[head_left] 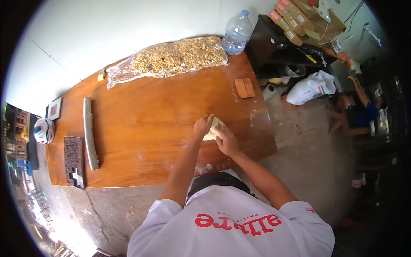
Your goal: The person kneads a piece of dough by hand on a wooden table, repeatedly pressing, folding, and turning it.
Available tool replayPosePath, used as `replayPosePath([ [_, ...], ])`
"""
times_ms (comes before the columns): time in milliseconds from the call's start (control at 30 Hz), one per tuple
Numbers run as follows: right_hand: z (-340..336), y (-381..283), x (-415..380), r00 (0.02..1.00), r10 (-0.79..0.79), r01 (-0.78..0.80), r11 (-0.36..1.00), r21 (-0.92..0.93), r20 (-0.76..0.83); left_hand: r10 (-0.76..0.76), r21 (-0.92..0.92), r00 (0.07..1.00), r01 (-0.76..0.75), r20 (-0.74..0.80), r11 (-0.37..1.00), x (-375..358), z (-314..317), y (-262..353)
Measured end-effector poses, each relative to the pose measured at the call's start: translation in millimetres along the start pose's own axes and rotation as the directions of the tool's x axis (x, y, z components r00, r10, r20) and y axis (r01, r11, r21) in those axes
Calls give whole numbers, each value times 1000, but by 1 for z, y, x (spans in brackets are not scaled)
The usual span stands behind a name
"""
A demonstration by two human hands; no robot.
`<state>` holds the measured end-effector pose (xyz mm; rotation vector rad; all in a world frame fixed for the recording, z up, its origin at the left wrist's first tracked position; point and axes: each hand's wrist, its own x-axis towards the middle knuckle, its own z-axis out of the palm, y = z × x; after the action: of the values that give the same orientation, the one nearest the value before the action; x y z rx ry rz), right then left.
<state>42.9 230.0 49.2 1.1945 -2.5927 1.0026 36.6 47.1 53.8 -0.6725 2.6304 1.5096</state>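
I have both bare hands in view over the polished wooden table (pixel 128 120), on its right-hand half, fairly close to its near edge. A pale, dough-like piece (pixel 209 135) is there between the hands and partly covered by them. The left hand (pixel 202 127) sits against the piece's left side with its fingers bent; I cannot tell how far they close or whether they grip. The right hand (pixel 227 141) reaches over its right side, fingers partly spread and laid on it rather than wrapped around.

Along the table's far edge I see a clear plastic bag of golden-brown bits (pixel 180 55), and at the far right corner a large water bottle with a blue cap (pixel 236 34). A reddish-brown block (pixel 245 88) lies near the table's right edge. Towards the table's left end are a long grey tube (pixel 89 132) and, beyond it, a dark rectangular tray (pixel 74 158) at the near left corner. A white helmet (pixel 44 130) shows at the left end.

Off the table's right side I see a white sack (pixel 310 88), cardboard boxes (pixel 295 19) and, farther out, another person (pixel 363 114) in blue.
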Motion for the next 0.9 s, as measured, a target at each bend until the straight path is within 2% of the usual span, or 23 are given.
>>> replayPosePath([
  [33,-5,4,6,999,35,-38,992,117,28,2,19,1000,-2,-13,1000,-2,4,-1],
  [67,-9,9,14,999,33,-36,994,104,27,5,43,1000,-4,-25,999,-4,6,-3],
  [100,-19,4,29,963,270,-271,948,169,29,13,41,1000,-12,-20,999,-9,9,-9],
  [133,-20,2,39,870,491,-487,841,236,45,77,-61,995,-80,-57,995,-19,12,-19],
  [167,-14,-3,47,869,494,-488,840,236,38,135,-158,986,-150,-99,976,-28,16,-27],
  [200,-2,-5,55,895,431,-393,883,256,-112,138,-157,986,-152,-96,976,-37,20,-32],
  [233,12,-4,61,897,360,-295,920,260,-257,188,-178,964,-221,-186,959,-47,25,-36],
  [267,33,3,56,944,238,-209,968,142,-231,232,-193,932,-290,-277,937,-54,31,-41],
  [333,62,0,28,977,183,-189,981,-48,-111,236,-121,911,-291,-338,949,-64,44,-49],
  [400,62,-13,17,976,186,-196,977,-83,-113,243,-39,892,-278,-381,960,-69,50,-57],
  [467,56,-5,26,977,191,-203,971,-129,-96,281,149,845,-238,-455,960,-70,53,-50],
  [500,56,3,29,977,202,-211,963,-168,-69,262,144,858,-221,-443,965,-62,52,-46],
  [567,54,18,47,971,236,-237,949,-210,-32,294,373,913,-177,-284,911,-31,47,-37],
  [667,57,49,91,943,332,-324,912,-253,-9,312,446,936,-213,-161,869,32,34,-24],
  [733,69,73,125,931,348,-363,903,-228,-105,335,480,932,-235,-135,845,79,27,-24],
  [800,78,92,163,915,381,-403,883,-240,-135,345,470,916,-219,-203,855,126,19,-25],
  [900,88,116,227,893,408,-444,865,-231,-188,214,401,893,-42,-395,915,178,11,-16],
])
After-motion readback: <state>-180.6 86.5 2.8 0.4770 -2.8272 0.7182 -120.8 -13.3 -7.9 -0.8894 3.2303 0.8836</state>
